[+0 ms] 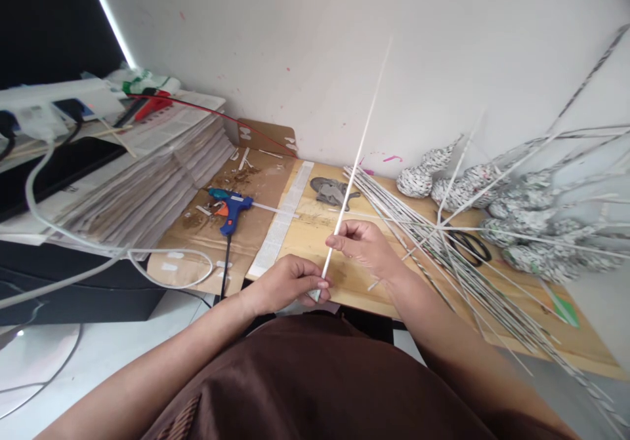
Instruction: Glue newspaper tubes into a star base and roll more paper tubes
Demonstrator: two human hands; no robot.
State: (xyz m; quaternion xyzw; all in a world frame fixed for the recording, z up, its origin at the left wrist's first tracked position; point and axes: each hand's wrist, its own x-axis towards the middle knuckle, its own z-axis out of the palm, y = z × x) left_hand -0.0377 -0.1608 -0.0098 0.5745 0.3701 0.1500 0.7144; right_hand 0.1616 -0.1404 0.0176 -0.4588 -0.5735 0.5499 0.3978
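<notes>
A long, thin white rolled-paper stick (365, 132) rises at a slant in front of me, leaning right toward the wall. My left hand (290, 284) is closed round its lower end, near the table's front edge. A small grey-white bit of paper (315, 294) shows under the left fingers; whether it belongs to the stick I cannot tell. Higher up, my right hand (361, 246) pinches the stick between thumb and fingers. Beyond the hands, a crumpled grey cloth (331, 192) lies on the wooden table (315, 235).
Rolled-paper sticks (423, 230) lie in a bundle on the right, beside black-handled scissors (470, 248) and several woven paper gourd shapes (416, 181). A blue glue gun (236, 212) rests on cardboard (260, 171). Stacked newspapers (162, 184) and a white cable (81, 233) are at left.
</notes>
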